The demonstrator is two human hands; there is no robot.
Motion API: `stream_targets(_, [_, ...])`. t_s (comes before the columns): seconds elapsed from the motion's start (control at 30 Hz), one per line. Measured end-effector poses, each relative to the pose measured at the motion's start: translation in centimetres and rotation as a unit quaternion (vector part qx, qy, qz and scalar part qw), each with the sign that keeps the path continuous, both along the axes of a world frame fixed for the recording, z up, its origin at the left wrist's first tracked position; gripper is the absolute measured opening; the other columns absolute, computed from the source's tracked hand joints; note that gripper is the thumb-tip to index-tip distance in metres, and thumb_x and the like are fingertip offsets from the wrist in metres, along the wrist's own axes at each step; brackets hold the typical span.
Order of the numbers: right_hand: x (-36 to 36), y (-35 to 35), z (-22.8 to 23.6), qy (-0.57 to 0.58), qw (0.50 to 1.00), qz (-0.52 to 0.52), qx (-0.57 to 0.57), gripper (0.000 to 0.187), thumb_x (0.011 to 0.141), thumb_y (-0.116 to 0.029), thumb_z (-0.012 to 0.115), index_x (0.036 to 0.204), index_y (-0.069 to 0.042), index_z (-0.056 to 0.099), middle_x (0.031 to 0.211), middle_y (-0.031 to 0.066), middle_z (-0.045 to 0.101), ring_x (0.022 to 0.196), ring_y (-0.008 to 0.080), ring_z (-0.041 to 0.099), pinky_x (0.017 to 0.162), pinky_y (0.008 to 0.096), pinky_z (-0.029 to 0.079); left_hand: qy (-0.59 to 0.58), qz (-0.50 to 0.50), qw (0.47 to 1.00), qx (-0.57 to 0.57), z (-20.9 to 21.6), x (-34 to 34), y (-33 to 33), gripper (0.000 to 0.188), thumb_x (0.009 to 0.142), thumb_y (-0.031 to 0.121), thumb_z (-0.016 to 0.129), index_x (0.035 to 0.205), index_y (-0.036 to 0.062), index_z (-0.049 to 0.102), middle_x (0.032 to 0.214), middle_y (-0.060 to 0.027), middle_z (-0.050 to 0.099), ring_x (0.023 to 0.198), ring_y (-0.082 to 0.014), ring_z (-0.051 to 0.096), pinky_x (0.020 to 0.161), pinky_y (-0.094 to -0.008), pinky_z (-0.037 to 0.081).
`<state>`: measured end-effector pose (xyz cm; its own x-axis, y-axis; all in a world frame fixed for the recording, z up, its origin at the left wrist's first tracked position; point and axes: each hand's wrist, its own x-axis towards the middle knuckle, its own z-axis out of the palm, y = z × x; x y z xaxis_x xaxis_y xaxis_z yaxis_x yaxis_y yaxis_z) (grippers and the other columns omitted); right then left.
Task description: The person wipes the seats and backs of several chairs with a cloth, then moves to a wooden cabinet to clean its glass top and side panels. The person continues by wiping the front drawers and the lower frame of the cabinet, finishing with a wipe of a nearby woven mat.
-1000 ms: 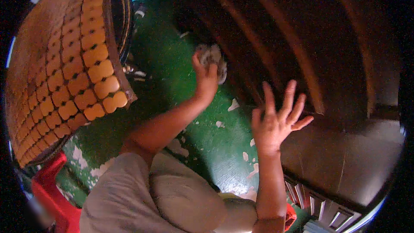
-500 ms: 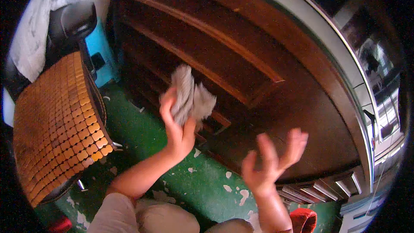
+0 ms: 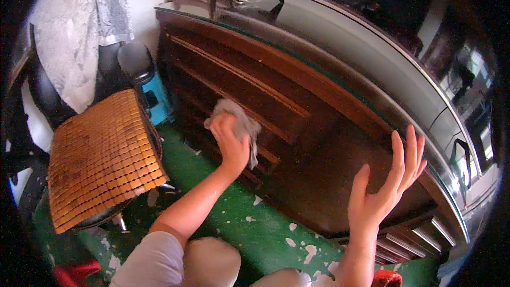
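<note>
My left hand (image 3: 229,141) is closed on a crumpled grey cloth (image 3: 239,118), which lies against the front of a dark brown wooden cabinet (image 3: 324,180). Part of the cloth hangs below my fingers. Raised ledges of trim (image 3: 249,69) run along the cabinet's face around it. My right hand (image 3: 383,186) is raised in front of the cabinet's right part, below its glass-covered top edge. Its fingers are spread and it holds nothing. I cannot tell whether its fingertips touch the edge.
On the left stands a chair with a tan tiled seat mat (image 3: 106,162), a grey cloth draped behind it. A blue stool (image 3: 155,98) is by the cabinet's far end. A large dark glossy screen (image 3: 393,16) stands on top. The green floor (image 3: 234,234) has peeling paint.
The cloth has come to lie against the cabinet front under my left hand. My right hand has moved up and to the right. The view has tilted up, showing more of the cabinet top.
</note>
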<state>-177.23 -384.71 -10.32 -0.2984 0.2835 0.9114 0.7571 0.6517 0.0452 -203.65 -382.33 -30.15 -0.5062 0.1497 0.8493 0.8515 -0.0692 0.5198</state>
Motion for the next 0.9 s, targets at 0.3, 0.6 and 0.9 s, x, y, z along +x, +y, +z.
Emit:
stream_targets(0.3, [-0.2,1.7,1.4,0.031,0.999,0.014,0.027,0.03,0.064,-0.003,0.06,0.093,-0.01,0.056,0.126,0.0095,0.055,0.122,0.03,0.047,0.113,0.0515,0.013,-0.035,-0.125,0.96,0.247,12.6,-0.4,-1.3,0.064,0.086,0.005,0.053,0.142,-0.0027,0.022,0.142,-0.022,0.033,0.13,-0.0334,0.036,0.111,-0.0437,0.023])
stream_targets(0.6, [0.6,1.3,0.5,0.165,0.978,0.128,0.013,0.03,0.066,-0.002,0.06,0.094,-0.009,0.055,0.127,0.0191,0.048,0.121,0.035,0.047,0.109,0.0503,0.023,0.344,-0.22,0.91,-0.073,25.5,13.5,-2.8,0.051,0.071,0.024,0.069,0.116,0.0056,0.053,0.101,-0.009,0.064,0.096,-0.0266,0.06,0.093,-0.047,0.035])
stream_targets(0.9, [3.4,0.3,7.2,-0.091,0.993,0.046,-0.053,0.102,0.063,-0.065,0.07,0.14,-0.005,0.041,0.124,0.0112,0.056,0.117,0.0332,0.05,0.106,0.056,0.024,0.224,-0.486,0.816,-0.22,29.4,10.3,-0.9,0.026,0.099,0.019,0.041,0.114,-0.0003,0.051,0.107,-0.018,0.06,0.103,-0.034,0.06,0.09,-0.0375,0.045])
